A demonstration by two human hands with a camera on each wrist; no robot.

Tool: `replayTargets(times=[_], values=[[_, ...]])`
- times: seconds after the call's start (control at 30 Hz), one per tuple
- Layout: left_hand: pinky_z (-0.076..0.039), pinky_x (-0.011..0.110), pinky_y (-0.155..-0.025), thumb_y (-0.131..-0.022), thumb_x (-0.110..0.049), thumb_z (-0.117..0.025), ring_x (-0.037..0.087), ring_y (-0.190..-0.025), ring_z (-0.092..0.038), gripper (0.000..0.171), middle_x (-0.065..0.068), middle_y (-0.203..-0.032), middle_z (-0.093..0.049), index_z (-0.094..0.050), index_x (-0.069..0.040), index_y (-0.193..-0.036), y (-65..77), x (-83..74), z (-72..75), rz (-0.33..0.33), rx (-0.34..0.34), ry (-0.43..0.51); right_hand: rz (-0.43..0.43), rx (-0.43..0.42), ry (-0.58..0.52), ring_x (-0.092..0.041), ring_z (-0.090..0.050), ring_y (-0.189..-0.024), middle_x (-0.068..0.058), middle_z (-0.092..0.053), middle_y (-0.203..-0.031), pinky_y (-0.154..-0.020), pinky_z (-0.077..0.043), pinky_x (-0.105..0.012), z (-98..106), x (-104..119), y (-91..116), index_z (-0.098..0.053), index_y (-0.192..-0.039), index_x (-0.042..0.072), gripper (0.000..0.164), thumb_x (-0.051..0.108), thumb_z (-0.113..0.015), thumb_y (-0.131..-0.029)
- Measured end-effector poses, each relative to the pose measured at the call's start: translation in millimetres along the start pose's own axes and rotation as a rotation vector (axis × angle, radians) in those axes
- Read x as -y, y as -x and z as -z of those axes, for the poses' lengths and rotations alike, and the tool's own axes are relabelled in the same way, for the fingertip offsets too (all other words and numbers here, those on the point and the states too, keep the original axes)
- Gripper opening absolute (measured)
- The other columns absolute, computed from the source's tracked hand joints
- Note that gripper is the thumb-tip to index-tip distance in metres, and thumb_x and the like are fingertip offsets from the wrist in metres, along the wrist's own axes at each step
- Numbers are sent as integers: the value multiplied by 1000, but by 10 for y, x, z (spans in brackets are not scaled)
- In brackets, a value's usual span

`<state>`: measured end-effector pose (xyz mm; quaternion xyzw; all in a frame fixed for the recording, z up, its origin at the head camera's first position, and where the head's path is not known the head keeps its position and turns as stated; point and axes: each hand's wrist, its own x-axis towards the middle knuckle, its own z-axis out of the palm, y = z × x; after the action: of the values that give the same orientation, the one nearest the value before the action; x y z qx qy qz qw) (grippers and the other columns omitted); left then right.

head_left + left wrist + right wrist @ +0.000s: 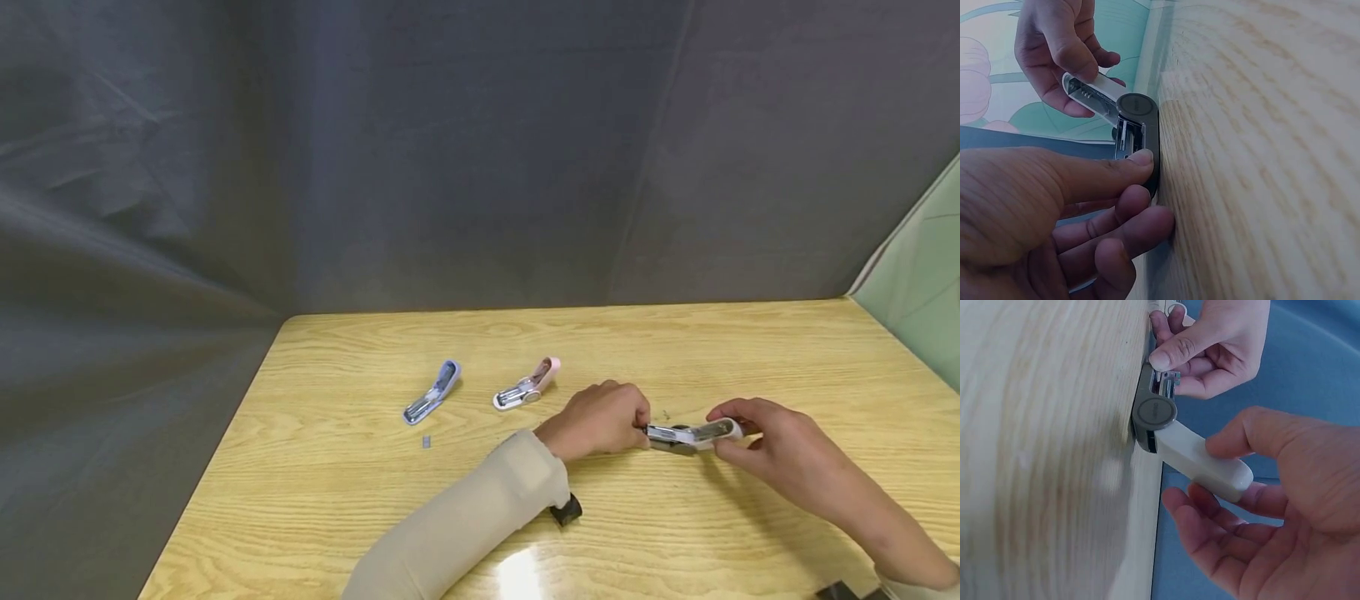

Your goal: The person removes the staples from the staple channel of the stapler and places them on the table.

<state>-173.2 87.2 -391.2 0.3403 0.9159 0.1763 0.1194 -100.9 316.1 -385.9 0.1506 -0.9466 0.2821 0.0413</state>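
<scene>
A stapler (708, 432) with a dark grey base and a white top arm stands folded open at the right of the table. My left hand (609, 417) pinches the front end of its grey base, the thumb (1141, 157) lying over the metal staple channel. With thumb and fingers, my right hand (787, 446) holds the raised white arm (1204, 459) near its tip. The round grey hinge (1157, 412) sits between both hands, close against the tabletop. Beside the left thumb, a small metallic piece (1177, 379) shows at the channel.
Left of my hands lie a pink-and-white stapler (519, 392) and a blue stapler (431, 396), both folded open. A small grey block of staples (427, 442) lies below the blue one. Tiny bits (666, 414) lie behind the held stapler. A dark curtain (480, 167) hangs behind the table (337, 500).
</scene>
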Motion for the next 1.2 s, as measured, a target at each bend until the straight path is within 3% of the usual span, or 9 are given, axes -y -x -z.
replayTargets(times=[0.47, 0.6, 0.77, 0.97, 1.07, 1.2], values=[[-18, 24, -51, -94, -26, -80, 8, -51, -16, 49, -6, -59, -22, -41, -19, -64, 10, 20, 1, -18, -1, 61, 66, -31, 19, 2, -59, -79, 6, -66, -91, -61, -55, -26, 8, -66, 19, -72, -101, 9, 21, -2, -80, -85], [-20, 23, -51, -93, -28, -80, 7, -51, -19, 46, -7, -59, -26, -46, -20, -63, 7, 23, 7, -18, -8, 45, 23, 22, 37, -12, -65, -85, 2, -69, -96, -64, -56, -32, 42, -79, 6, -72, -106, 7, 20, 4, -80, -88], [-21, 23, -51, -93, -28, -80, 6, -52, -21, 42, -8, -59, -29, -50, -21, -65, 2, 22, 6, -21, -5, 37, 4, 28, 43, -38, -68, -97, -17, -71, -113, -72, -55, -49, 59, -54, -1, -66, -124, -5, 38, 9, -77, -91], [-26, 23, -52, -93, -30, -80, 6, -55, -28, 35, -10, -62, -40, -57, -23, -67, -3, 22, 2, -12, 4, 21, 53, -62, 58, -41, -70, -94, -19, -72, -110, -72, -55, -54, 71, 8, -11, -61, -129, -10, 48, 9, -80, -89], [-29, 24, -53, -93, -30, -80, 6, -59, -32, 32, -10, -65, -47, -60, -24, -68, -5, 24, -2, -10, 4, 11, 79, -105, 79, -40, -70, -91, -18, -72, -109, -71, -56, -48, 98, 39, -19, -60, -129, -9, 47, 7, -80, -89], [-26, 23, -52, -93, -30, -80, 6, -56, -28, 36, -9, -61, -40, -57, -23, -66, 7, 27, -7, -9, 4, 25, 136, -175, 89, -28, -72, -91, -17, -72, -110, -73, -53, -22, 124, 83, -19, -62, -129, -6, 45, 2, -80, -88]])
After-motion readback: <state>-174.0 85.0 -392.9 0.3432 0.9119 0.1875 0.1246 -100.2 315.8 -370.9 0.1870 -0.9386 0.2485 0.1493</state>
